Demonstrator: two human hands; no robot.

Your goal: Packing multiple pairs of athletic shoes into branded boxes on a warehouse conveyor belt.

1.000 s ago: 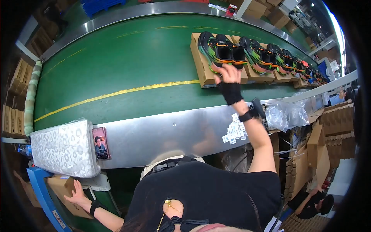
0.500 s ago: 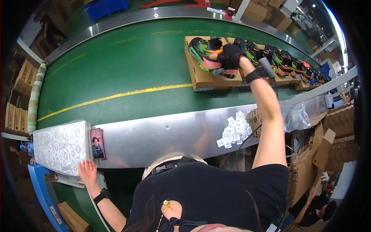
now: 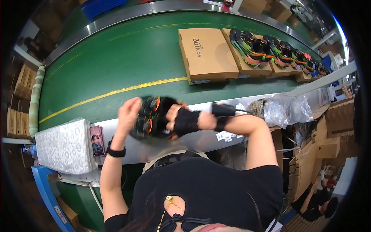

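Both hands are gripping one dark shoe (image 3: 152, 118) between them, above the belt's (image 3: 116, 65) near edge: left hand (image 3: 129, 116) at its left end, gloved right hand (image 3: 183, 121) at its right. Its long axis is running left-right. A closed box (image 3: 206, 54) is lying beyond, up-right.

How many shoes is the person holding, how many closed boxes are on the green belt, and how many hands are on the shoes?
Shoes held: 2
Closed cardboard box on the green belt: 1
Hands on the shoes, left hand and right hand: 2
Total: 5
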